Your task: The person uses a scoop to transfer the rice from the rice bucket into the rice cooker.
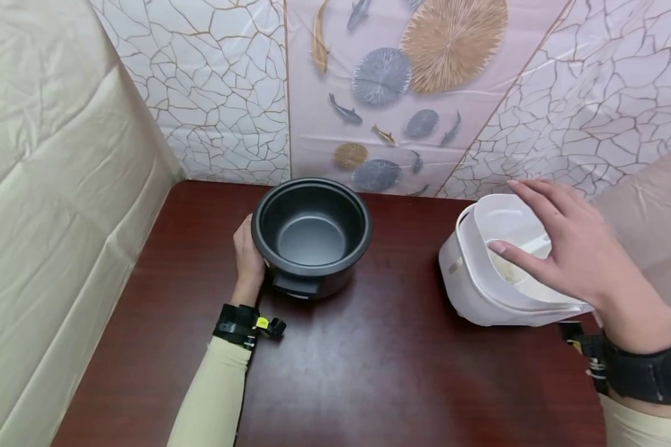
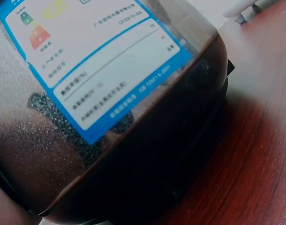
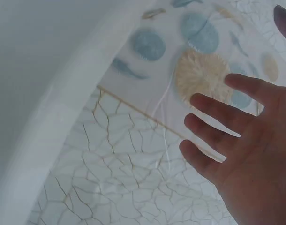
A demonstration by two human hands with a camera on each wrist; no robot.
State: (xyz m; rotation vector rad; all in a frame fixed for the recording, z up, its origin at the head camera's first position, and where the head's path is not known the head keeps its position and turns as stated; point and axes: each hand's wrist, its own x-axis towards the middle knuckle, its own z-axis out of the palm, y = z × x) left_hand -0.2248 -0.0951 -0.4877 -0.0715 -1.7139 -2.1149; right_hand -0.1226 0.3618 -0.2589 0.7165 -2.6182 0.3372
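Note:
A dark rice cooker (image 1: 327, 282) with a black inner pot (image 1: 313, 239) stands lidless near the back of the table. My left hand (image 1: 248, 257) lies against its left side, with the fingertips hidden behind the body and rim. In the left wrist view, a blue-bordered label (image 2: 119, 70) shows on the glossy side of the cooker. To the right is a white plastic bin (image 1: 461, 292), open at the top, with some pale contents low inside. My right hand (image 1: 578, 248) hovers over it, fingers extended and thumb spread apart, holding nothing.
The dark red wooden table (image 1: 335, 372) carries both vessels. A patterned sheet (image 1: 223, 93) hangs directly behind its back edge. Cream padded cloth (image 1: 61, 186) walls off the left side, and pale cloth (image 1: 665, 217) borders the right.

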